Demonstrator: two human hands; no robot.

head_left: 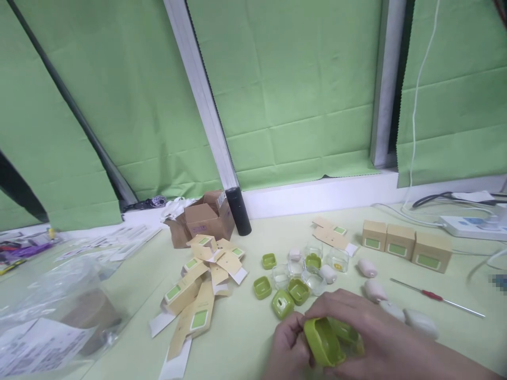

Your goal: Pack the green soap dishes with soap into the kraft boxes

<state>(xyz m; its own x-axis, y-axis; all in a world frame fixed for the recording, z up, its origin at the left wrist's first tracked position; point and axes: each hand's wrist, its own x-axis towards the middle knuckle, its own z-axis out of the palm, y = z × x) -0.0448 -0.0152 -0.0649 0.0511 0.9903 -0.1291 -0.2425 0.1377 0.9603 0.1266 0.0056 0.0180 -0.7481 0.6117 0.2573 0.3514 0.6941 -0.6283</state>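
Low in the head view, my left hand (285, 345) and my right hand (374, 322) are both closed around a green plastic case (320, 343). Its open hollow faces up and left, and another green part shows against it under my right fingers. My left fingertips pinch its left side, while my right hand wraps over its top and right. Just beyond lie several loose green cups (262, 287), one green piece with a hole (282, 304), and several clear plastic cases (316, 279). Pale rounded pieces (374, 290) lie beside and behind my right hand.
Flattened small cartons (200, 311) are heaped left of centre, before a brown cardboard box (204, 219) and a black cylinder (238, 211). Three closed cartons (400, 241) stand at right, behind a red-handled screwdriver (431, 295). A power strip (467, 227) and a plastic bag (55, 295) flank the table.
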